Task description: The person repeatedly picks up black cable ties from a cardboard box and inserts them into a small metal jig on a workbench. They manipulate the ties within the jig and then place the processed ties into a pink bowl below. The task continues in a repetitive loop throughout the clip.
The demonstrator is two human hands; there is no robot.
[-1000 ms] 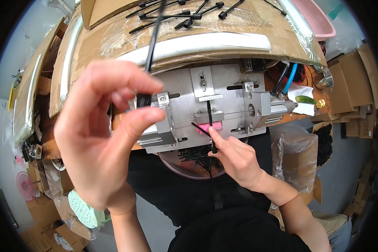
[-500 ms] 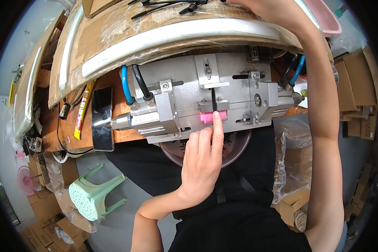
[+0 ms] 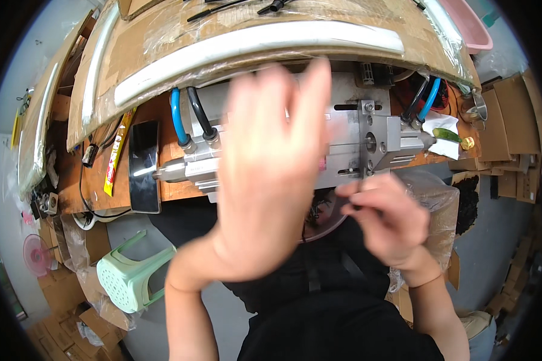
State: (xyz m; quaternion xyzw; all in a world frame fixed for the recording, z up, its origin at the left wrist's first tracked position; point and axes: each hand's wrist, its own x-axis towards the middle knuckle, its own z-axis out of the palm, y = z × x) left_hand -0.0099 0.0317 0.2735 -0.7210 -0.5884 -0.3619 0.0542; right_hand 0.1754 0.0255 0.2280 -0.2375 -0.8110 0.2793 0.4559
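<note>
At the near edge of the surface (image 3: 173,191), the metal jig (image 3: 345,133) sits crosswise, partly hidden by the left hand (image 3: 268,162). That hand is raised over the jig's middle and left block, back to the camera, fingers pointing at the cardboard (image 3: 223,36). Motion blur; can't tell if it holds anything or touches the jig.

Right hand (image 3: 350,198) is low, just off the jig's near edge by the right block (image 3: 385,135). Fingers curled, thumb and index in a narrow pinch. Dark bit at the fingertips, too blurred to tell if gripped.

Pink block (image 3: 323,163): only a sliver visible, at the jig's centre beside the left hand.

Black rods: some in the bowl (image 3: 334,219) below the jig, over the lap; others (image 3: 277,6) lie on the cardboard beyond the white strip (image 3: 259,45), cut off by the top of the view.

Blue and black hoses enter at both ends: left blue hose (image 3: 177,117), right blue hose (image 3: 429,99). Left of the jig: phone (image 3: 144,165), yellow packet (image 3: 118,153) just beside it. Right: paper (image 3: 436,126) with a green piece (image 3: 445,135) on it. Green stool (image 3: 123,277) on the floor, lower left.
</note>
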